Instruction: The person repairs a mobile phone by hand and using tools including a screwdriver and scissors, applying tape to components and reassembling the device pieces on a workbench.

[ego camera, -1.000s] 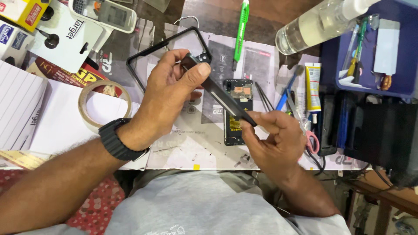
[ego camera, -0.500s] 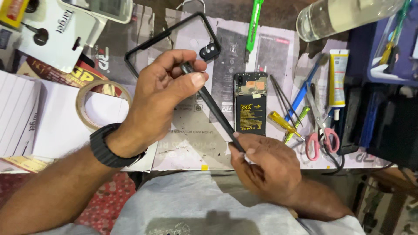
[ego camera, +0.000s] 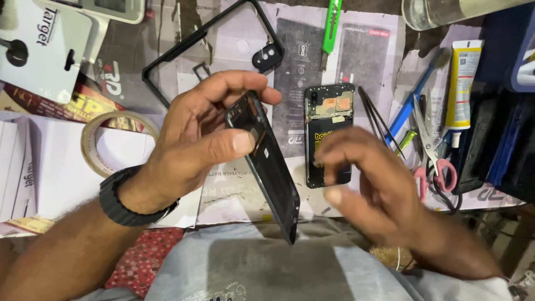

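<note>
1. The left hand [ego camera: 192,139] held a dark phone frame [ego camera: 267,167] above the table, thumb pressed on its near face and fingers curled over the top end – a pinch on the upper part, the frame tilted with its lower end hanging down toward the lap
2. The right hand [ego camera: 368,184] was blurred, fingers loosely spread and holding nothing, just beside the frame and apart from it
3. Behind the right hand an opened phone [ego camera: 329,131] lay flat on the table, its inner parts and a dark battery with yellow lettering showing
4. A black case rim [ego camera: 184,47] with a camera cut-out lay further back on the paper
5. A roll of tape [ego camera: 111,139] sat left of the left hand, partly on white sheets
6. A white card package [ego camera: 42,44] with black print lay at the top left corner
7. On the right – a green knife [ego camera: 332,22], a blue tool [ego camera: 409,108], scissors with pink handles [ego camera: 434,161] and a yellow-and-white tube [ego camera: 461,83]
</note>
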